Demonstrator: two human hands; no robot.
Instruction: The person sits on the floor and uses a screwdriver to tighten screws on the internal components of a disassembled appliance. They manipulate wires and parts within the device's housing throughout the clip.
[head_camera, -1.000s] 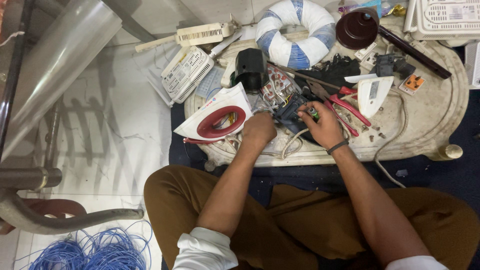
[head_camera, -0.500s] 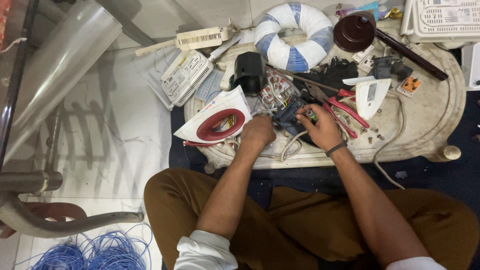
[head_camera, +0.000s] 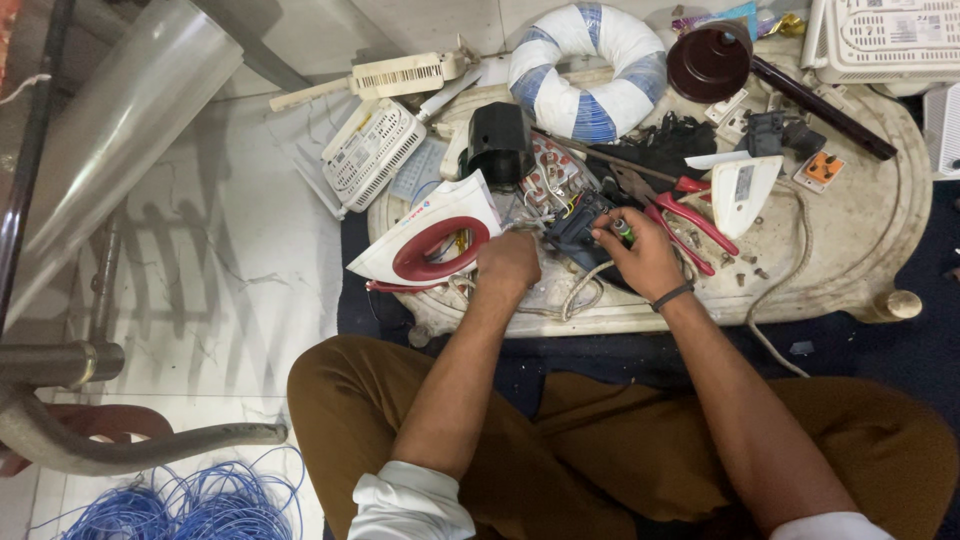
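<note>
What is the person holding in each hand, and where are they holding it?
The right hand pinches a thin tool with a green handle by that handle. The left hand rests on wires beside the white and red iron; its grip cannot be told.

**A:** Are there any packages, labels or screens on the tray?

**B:** No screens or signs. At the far edge, just right of the dark red bowl, a crumpled shiny wrapper (head_camera: 722, 17) lies, teal and pink, with a bit of gold foil (head_camera: 790, 22) beside it.

**A:** And labels?

**B:** A white wedge-shaped cover (head_camera: 745, 190), right of the red pliers, carries a small grey rectangular label (head_camera: 745, 184) in its middle. The white and red iron shell (head_camera: 432, 238), at the tray's left, has a small blue and red mark (head_camera: 415, 212) printed on its white top, too small to make out.
</note>
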